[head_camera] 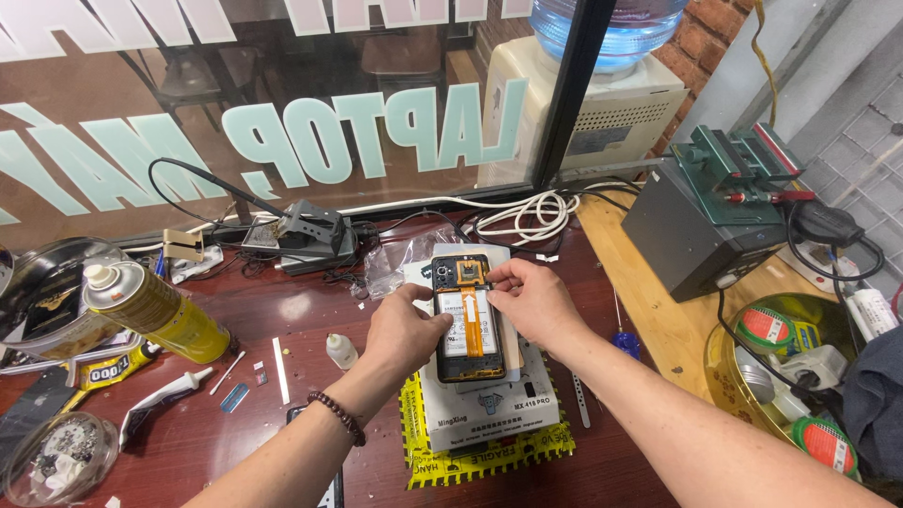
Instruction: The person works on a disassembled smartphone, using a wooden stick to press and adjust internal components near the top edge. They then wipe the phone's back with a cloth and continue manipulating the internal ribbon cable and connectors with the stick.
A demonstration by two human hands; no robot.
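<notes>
Opened black phone with orange flex cable [467, 320], frame centre, on white heating pad [489, 409] | left hand [403, 331] fingers clamped on its edge; right hand [534, 303] fingertips pinched at top | advice: steady frame; press lightly.

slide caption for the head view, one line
Two hands, left and right, hold an opened phone on a white box.

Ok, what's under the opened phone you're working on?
The opened phone lies on a white flat box-shaped unit, which sits on a yellow printed sheet. The left hand and right hand steady it; the unit's top beneath the phone is covered.
</notes>
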